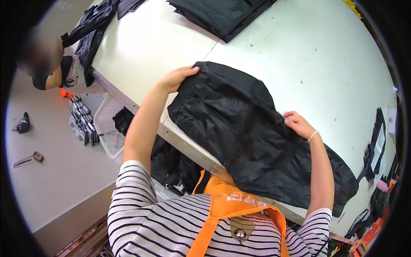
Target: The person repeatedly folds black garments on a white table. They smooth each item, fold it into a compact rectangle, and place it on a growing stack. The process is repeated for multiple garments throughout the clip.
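Note:
A large piece of black, crinkled fabric (239, 124) spreads over the near edge of the pale table and hangs down in front of me. My left hand (182, 78) pinches its far left corner between thumb and fingers. On the right, my right hand (299, 125) grips the fabric's upper edge with curled fingers, a beaded bracelet at the wrist. Both arms reach forward with the cloth stretched between them. The fabric's lower part drapes against my orange apron (222, 199).
Folded black fabric (220, 17) is stacked at the table's (141, 51) far side. A person (55, 70) handles black cloth at the far left. A white plastic crate (109, 124) stands beside wrapped bundles (83, 120) below the left edge. Black pieces (374, 145) lie at the right edge.

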### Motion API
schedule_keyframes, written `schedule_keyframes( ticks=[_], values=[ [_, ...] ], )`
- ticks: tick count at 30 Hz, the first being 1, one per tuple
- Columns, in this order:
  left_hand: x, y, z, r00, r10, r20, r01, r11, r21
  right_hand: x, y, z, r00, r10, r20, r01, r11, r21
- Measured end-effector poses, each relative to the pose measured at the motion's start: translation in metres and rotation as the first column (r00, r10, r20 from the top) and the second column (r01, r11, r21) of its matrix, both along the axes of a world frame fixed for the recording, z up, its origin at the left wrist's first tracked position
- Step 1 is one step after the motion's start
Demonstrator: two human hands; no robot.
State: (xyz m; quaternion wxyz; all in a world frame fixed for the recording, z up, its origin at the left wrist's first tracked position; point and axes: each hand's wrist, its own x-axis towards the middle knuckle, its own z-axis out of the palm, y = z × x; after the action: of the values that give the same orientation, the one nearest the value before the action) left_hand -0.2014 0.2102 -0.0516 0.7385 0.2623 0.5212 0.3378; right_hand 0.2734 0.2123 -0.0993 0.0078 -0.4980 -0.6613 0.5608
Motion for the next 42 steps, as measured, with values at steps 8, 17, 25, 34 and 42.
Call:
schedule_keyframes(
  ticks=[8, 17, 25, 34, 42],
  values=[
    [-0.078, -0.053, -0.021, 0.997, -0.082, 0.015, 0.081, 0.996, 0.036, -0.016, 0.026, 0.010, 0.960, -0.266, -0.082, 0.278, 0.908, 0.312],
    [-0.024, -0.034, -0.014, 0.920, -0.187, -0.344, 0.102, 0.963, -0.249, -0.069, -0.035, -0.004, 0.915, -0.380, 0.135, 0.042, 0.423, 0.905],
    [-0.042, -0.047, -0.029, 0.923, -0.264, -0.279, 0.257, 0.964, -0.062, -0.112, -0.220, -0.004, 0.921, 0.352, 0.166, -0.383, 0.739, 0.554],
    [-0.028, -0.063, -0.029, 0.641, -0.250, -0.726, 0.323, 0.946, -0.042, -0.119, -0.013, 0.014, 0.964, -0.226, -0.144, 0.248, 0.553, 0.795],
    [-0.025, -0.070, -0.029, 0.621, -0.202, -0.757, 0.257, 0.965, -0.047, -0.152, 0.052, -0.017, 0.971, 0.067, 0.229, -0.130, 0.953, 0.274]
  ],
)
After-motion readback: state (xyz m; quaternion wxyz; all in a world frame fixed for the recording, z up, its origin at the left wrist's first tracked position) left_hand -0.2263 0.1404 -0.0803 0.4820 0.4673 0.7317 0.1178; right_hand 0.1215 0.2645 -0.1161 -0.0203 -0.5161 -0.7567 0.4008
